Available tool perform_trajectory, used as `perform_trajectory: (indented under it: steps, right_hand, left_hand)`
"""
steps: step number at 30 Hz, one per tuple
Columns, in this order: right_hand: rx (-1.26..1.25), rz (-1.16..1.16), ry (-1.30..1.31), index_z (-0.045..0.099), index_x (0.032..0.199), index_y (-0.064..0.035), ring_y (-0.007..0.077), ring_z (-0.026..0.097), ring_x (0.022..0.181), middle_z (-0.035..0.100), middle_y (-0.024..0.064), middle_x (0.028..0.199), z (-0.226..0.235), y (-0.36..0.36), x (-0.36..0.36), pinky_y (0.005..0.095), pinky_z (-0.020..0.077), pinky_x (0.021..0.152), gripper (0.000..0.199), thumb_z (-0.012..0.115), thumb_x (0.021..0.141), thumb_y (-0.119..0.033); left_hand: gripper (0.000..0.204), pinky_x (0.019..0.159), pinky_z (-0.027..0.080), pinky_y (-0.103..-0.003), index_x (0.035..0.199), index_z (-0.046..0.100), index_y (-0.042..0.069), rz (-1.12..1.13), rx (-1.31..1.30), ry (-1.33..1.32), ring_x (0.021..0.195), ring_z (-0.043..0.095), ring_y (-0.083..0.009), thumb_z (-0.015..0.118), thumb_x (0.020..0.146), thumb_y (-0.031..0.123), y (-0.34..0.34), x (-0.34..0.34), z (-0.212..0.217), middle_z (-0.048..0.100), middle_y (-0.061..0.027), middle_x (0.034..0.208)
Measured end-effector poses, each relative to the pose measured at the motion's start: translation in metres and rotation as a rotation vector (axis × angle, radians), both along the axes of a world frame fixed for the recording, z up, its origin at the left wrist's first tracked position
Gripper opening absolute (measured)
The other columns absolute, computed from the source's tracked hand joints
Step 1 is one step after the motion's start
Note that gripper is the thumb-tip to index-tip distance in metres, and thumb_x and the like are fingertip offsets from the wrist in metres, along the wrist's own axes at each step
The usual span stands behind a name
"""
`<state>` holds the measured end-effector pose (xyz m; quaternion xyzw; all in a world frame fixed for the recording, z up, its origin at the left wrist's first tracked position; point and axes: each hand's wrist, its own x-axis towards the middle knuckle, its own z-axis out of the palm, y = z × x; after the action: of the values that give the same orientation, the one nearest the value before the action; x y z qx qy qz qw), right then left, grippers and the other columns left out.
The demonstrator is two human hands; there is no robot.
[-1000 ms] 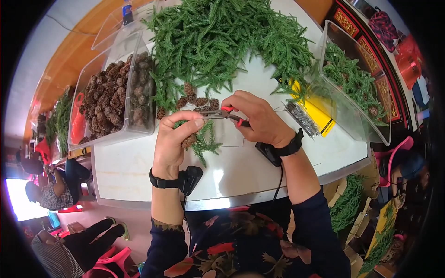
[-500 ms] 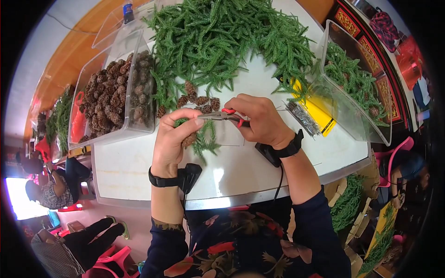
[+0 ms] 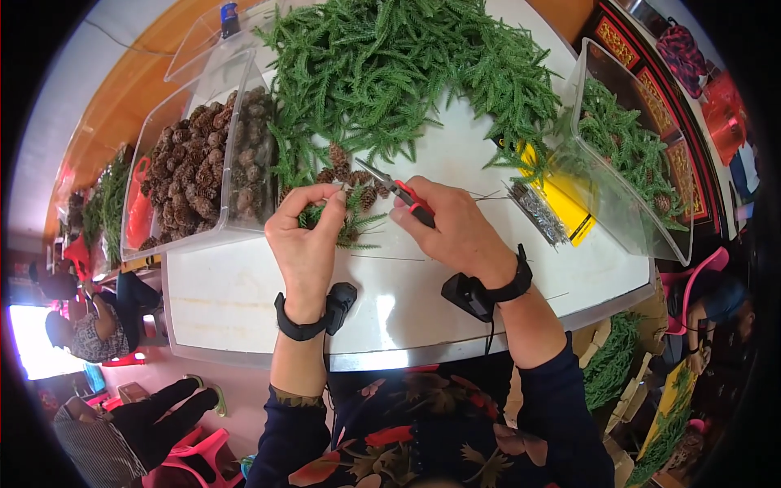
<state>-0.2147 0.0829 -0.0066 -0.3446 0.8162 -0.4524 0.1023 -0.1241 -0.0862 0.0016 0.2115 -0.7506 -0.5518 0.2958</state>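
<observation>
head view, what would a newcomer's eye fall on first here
A big heap of green sprigs at the far middle of the white table probably catches the eye first, with brown pine cones in a clear bin to its left. Next might be the red-handled pliers in the right hand, just right of the left hand, which holds a green sprig. A bright yellow card lies on the table's right side.

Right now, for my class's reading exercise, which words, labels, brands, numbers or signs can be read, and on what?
No text can be read.
Yellow card: dark marks, too small to read.
Blue item at the upper left: too small and blurred to read.
Red-handled pliers: no lettering visible.
</observation>
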Motion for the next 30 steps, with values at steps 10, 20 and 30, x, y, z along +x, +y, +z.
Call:
perform_trajectory:
  steps: [10, 20, 30]
  right_hand:
    - [-0.138, 0.187, -0.064, 0.058, 0.107, -0.0036, 0.0168, 0.042, 0.057, 0.046, 0.0065, 0.064, 0.011, 0.001, 0.006, 0.031, 0.0386, 0.055, 0.032, 0.071, 0.08, -0.013]
    - [-0.093, 0.194, -0.041, 0.058, 0.106, -0.0034, 0.0191, 0.043, 0.055, 0.047, 0.0079, 0.064, 0.01, -0.001, 0.006, 0.0315, 0.0392, 0.055, 0.03, 0.071, 0.08, -0.012]
    - [-0.125, 0.141, -0.02, 0.058, 0.103, -0.0032, 0.0189, 0.044, 0.056, 0.049, 0.0082, 0.066, 0.01, 0.0, 0.003, 0.0306, 0.04, 0.055, 0.026, 0.07, 0.081, -0.009]
  left_hand:
    - [0.007, 0.062, 0.038, -0.019, 0.09, 0.069, -0.001, 0.062, -0.039, 0.089, 0.069, 0.05, -0.0031, 0.068, 0.085, 0.004, -0.002, 0.001, 0.003, 0.063, 0.0021, 0.079]
    - [0.009, 0.074, 0.046, -0.023, 0.09, 0.068, -0.003, 0.061, 0.072, 0.075, 0.077, 0.057, -0.0075, 0.069, 0.083, 0.003, 0.001, 0.001, 0.005, 0.067, -0.002, 0.081]
    - [0.016, 0.075, 0.049, -0.025, 0.094, 0.068, -0.001, -0.149, 0.461, 0.109, 0.083, 0.059, -0.009, 0.06, 0.092, 0.011, -0.01, 0.003, 0.014, 0.068, -0.0044, 0.089]
